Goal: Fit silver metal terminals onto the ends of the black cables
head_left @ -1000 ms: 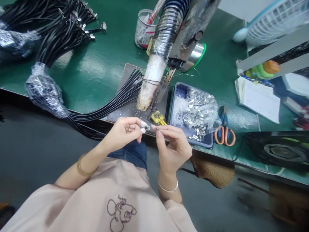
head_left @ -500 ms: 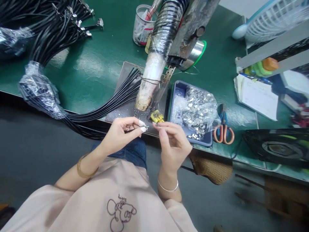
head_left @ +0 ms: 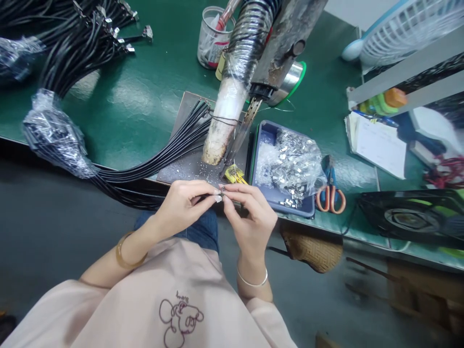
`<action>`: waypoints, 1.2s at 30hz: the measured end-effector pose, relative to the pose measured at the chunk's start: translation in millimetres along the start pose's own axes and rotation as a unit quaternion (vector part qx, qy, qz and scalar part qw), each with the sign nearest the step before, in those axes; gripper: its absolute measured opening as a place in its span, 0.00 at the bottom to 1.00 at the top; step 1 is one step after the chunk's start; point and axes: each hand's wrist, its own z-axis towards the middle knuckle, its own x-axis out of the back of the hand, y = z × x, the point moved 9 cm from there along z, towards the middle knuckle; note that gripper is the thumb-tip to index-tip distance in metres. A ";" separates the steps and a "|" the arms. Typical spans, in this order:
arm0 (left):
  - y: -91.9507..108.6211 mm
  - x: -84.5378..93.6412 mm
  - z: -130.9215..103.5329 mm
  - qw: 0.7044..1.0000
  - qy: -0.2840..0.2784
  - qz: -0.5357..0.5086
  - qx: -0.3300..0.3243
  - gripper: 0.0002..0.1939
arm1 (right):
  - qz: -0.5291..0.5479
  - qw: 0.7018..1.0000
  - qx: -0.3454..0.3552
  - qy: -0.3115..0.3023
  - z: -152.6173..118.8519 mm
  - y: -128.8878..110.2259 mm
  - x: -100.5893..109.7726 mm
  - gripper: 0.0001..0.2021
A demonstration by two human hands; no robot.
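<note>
My left hand [head_left: 183, 205] is closed in a pinch on the end of a thin black cable, most of which my fingers cover. White coverings show on its thumb and fingertip. My right hand [head_left: 252, 210] meets it fingertip to fingertip, pinching a small piece against the cable end; it is too small and covered to name. Just beyond the fingers are a yellow block [head_left: 234, 174] and a soldering iron [head_left: 239, 140] pointing down. A bundle of black cables [head_left: 145, 164] runs leftward over a grey board [head_left: 176, 173].
A blue tray [head_left: 308, 212] holds a plastic bag of small metal parts [head_left: 293, 162]. Orange-handled cutters [head_left: 330, 193] lie beside it. A white wrapped tube [head_left: 221, 121] slants down over the board. More bundled cables [head_left: 68, 63] lie left. A clear cup [head_left: 210, 43] stands behind.
My right hand has moved left and its fingertips have come together with those of my left hand at the cable end. The camera view has shifted slightly.
</note>
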 end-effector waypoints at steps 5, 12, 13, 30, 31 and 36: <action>20.2 0.5 -7.3 0.985 0.054 0.107 -0.125 0.09 | 0.088 0.993 -0.073 0.022 -4.6 15.7 -2.0 0.05; 13.7 4.2 -10.0 0.995 0.039 0.005 -0.087 0.07 | 0.304 0.930 -0.205 -0.040 -12.0 47.1 -31.2 0.13; 8.2 3.6 -9.1 0.998 0.032 -0.018 -0.052 0.08 | 0.287 0.936 -0.201 -0.029 -11.8 45.9 -28.8 0.12; -31.5 -8.6 3.7 0.950 -0.012 -0.239 0.201 0.08 | 0.025 0.995 0.057 0.081 -7.8 -2.0 3.2 0.09; -32.5 -8.3 4.0 0.948 -0.008 -0.243 0.205 0.08 | 0.037 0.996 0.035 0.078 -7.0 3.1 1.6 0.08; -36.4 -6.3 5.6 0.946 0.014 -0.245 0.213 0.08 | 0.023 0.997 0.047 0.059 -2.7 4.1 -4.3 0.07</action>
